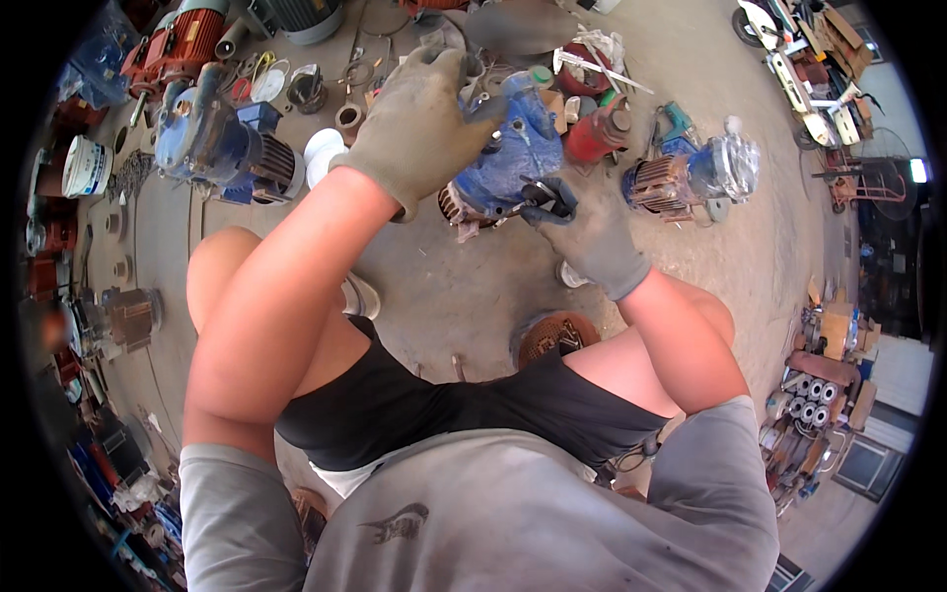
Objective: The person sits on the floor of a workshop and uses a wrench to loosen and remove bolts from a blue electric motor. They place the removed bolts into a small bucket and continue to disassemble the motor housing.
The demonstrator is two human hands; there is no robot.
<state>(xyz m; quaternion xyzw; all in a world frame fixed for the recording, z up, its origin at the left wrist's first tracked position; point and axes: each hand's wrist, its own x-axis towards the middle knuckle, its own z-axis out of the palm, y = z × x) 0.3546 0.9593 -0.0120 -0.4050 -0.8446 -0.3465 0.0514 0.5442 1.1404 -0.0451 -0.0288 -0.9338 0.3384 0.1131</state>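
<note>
On the concrete floor between the person's knees, a blue pump motor (pixel 513 158) sits under both gloved hands. The left hand (pixel 419 123) reaches forward from a raised, bent arm and lies palm-down over the motor's upper left side, fingers curled over its top edge. The right hand (pixel 587 232) comes in lower, its fingers closed around a dark tool (pixel 538 194), apparently pliers, whose tip meets the motor's near end. The motor's blue paint is chipped and dirty, and a ribbed, rusty end shows at its lower left beneath the left wrist.

Just right of it stands a red cylinder (pixel 597 133), then another motor with copper-coloured fins and a clear, shiny housing (pixel 691 178). To the far left lies a larger blue pump (pixel 212 138), with a red motor (pixel 182 39) behind it and a white bucket (pixel 87 166) near the edge. A round rusty grille (pixel 557 335) rests by the right thigh. The left forearm hides part of the motor's left side.
</note>
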